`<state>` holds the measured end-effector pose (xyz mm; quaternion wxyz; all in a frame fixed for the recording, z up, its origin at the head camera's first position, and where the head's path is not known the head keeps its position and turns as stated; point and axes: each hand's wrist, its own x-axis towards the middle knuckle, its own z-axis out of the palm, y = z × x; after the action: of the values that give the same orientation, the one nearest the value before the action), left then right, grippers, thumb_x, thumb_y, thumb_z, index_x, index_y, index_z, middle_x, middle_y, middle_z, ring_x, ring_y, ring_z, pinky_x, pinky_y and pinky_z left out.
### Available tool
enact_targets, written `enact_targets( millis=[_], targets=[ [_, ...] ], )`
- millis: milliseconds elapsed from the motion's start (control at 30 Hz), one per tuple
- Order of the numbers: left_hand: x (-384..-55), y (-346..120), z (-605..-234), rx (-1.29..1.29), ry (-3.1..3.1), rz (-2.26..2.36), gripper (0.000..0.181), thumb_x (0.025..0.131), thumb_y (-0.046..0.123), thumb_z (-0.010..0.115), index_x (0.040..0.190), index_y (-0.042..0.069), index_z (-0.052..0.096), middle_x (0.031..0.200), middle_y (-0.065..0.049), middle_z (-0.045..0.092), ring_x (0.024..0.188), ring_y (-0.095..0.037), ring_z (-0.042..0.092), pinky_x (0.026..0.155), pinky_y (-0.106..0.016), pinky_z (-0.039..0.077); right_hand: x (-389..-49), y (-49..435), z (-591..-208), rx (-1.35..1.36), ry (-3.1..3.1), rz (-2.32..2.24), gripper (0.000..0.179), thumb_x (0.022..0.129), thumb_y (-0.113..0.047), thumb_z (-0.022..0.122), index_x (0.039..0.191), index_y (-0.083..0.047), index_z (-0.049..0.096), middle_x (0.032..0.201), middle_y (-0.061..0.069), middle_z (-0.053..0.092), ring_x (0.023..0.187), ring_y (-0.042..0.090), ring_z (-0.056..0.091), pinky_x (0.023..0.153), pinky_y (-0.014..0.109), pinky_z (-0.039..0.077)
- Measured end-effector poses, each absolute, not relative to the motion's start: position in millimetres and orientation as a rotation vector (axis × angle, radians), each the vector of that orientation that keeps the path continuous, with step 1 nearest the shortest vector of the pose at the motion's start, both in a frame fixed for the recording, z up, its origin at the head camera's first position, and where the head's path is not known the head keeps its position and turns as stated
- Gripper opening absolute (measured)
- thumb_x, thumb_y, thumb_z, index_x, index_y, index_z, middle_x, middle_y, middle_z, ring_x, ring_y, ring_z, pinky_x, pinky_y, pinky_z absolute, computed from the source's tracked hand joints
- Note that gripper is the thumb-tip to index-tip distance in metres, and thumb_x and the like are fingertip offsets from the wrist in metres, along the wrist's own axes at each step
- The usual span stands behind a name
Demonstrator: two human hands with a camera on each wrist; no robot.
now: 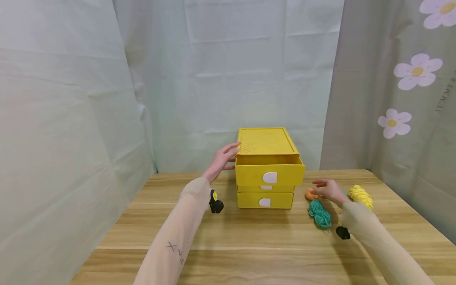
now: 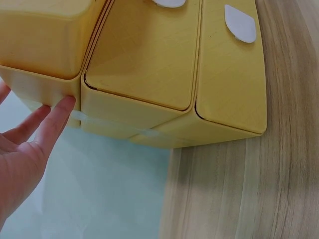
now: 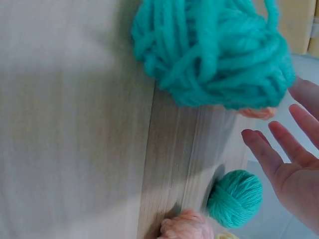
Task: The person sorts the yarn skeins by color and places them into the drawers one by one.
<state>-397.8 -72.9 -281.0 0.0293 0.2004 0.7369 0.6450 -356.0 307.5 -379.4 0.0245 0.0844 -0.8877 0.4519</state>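
Note:
A yellow cabinet of three drawers (image 1: 265,140) stands on the table, its top drawer (image 1: 251,175) pulled partly out. My left hand (image 1: 221,161) rests against the cabinet's left side near the top, with fingers extended. In the left wrist view the fingertips (image 2: 66,103) touch that side wall. To the right of the cabinet, my right hand (image 1: 331,190) hovers beside an orange ball of yarn (image 1: 309,194), partly covering it in the head view. Its fingers are spread and hold nothing. Nearer to me lies a teal yarn ball (image 1: 320,214), large in the right wrist view.
A yellow yarn skein (image 1: 361,196) lies right of my right hand. The right wrist view also shows a second teal ball (image 3: 235,198) and a peach one (image 3: 187,226). White tabs (image 1: 265,202) mark the drawer fronts. A pale curtain (image 1: 242,79) hangs behind the table.

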Motion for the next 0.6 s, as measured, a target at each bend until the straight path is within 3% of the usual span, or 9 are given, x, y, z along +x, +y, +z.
enact_targets(
  millis=[333,600],
  targets=[
    [-398.2,-72.7,-281.6,0.598,2.286,2.006,0.044,0.092,0.034,0.053,0.134,0.022,0.047,0.133,-0.005,0.041,0.099,-0.030,0.053,0.078,-0.045,0.046,-361.5,302.8,-384.6,0.249,-2.761,1.394,0.052,0.084,-0.006,0.065,0.124,0.017,0.041,0.119,0.039,0.038,0.091,0.036,0.055,0.072,0.039,0.049],
    [-395.8,-72.3,-279.5,0.603,2.261,2.003,0.045,0.093,0.033,0.052,0.135,0.021,0.045,0.135,-0.006,0.038,0.106,-0.038,0.047,0.077,-0.044,0.046,-360.3,301.4,-388.8,0.264,-2.760,1.424,0.048,0.083,0.003,0.060,0.122,0.021,0.039,0.116,0.042,0.038,0.093,0.040,0.053,0.069,0.037,0.050]
  ],
)
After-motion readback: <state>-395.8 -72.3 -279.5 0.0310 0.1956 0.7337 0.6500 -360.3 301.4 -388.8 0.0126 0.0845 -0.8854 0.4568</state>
